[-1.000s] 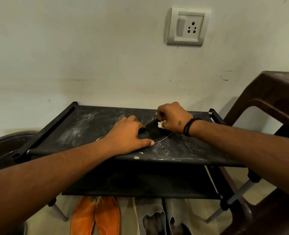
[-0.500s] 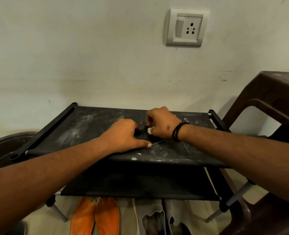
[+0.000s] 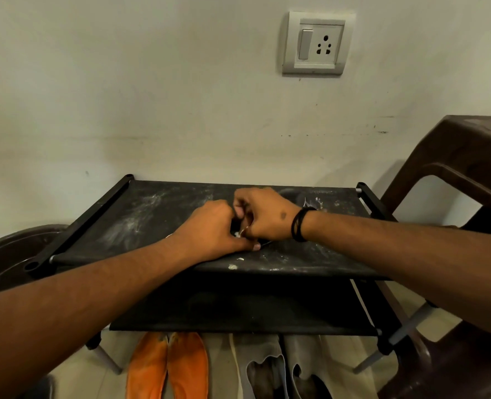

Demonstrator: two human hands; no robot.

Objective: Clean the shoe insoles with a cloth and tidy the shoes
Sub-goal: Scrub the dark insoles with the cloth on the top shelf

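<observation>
While we lean over the rack, these lines hold what we see.

Insole: a dark insole (image 3: 263, 243) lies flat on the top shelf (image 3: 158, 214) of the black shoe rack, mostly hidden under our hands. Only a thin pale edge shows by the left thumb. Its long axis seems to run left to right along the shelf; which end is the toe we cannot tell.

Left hand: our left hand (image 3: 209, 231) presses down on the insole, fingers curled over it and thumb laid flat along its near edge.

Right hand: our right hand (image 3: 264, 216) is curled tight around a small white cloth (image 3: 238, 233) — only a scrap peeks out between the two hands, which touch each other. A black band (image 3: 299, 224) circles the right wrist.

Around: white dust streaks the shelf's left part, and pale crumbs lie near its front edge. A lower shelf (image 3: 238, 309) sits beneath. On the floor under it stand orange shoes (image 3: 166, 367) and, just to the right, grey shoes (image 3: 278, 367). A brown chair (image 3: 451, 174) stands to the right of the rack, a dark round tub (image 3: 11, 251) to its left, and a wall socket (image 3: 319, 43) hangs above.

Room: bare shelf lies open on both sides of our hands — wider on the left. The wall closes off the far side.
</observation>
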